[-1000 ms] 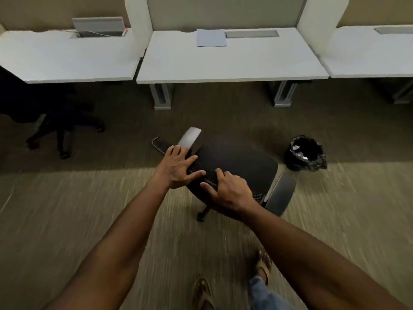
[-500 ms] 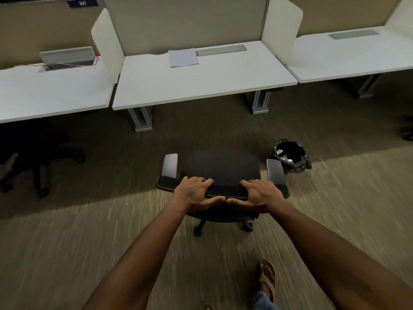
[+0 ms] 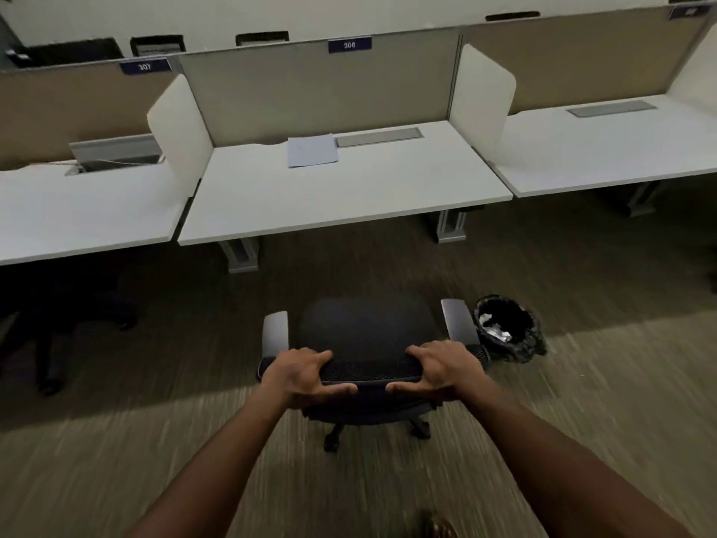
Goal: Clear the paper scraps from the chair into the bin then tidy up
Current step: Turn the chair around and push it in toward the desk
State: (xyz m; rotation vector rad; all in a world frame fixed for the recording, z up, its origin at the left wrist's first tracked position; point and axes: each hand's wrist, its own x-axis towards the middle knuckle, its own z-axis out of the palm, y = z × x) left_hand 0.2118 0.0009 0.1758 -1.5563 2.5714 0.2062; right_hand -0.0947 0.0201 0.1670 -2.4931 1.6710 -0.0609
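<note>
Black mesh chair (image 3: 366, 332), seat bare, both hands clasping backrest top.

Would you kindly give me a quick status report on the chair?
Both hands, left and right, gripping the chair backrest. Seat bare, scraps in bin. Path to desk clear.

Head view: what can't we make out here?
- Chair seat: too dark to rule out scraps.
- Bin: inside mostly black; only some white paper shows.
- Left hand, right hand: palms hidden against the backrest.
- Carpet: motion-blurred.
- Foot: cut off at the bottom edge.
</note>
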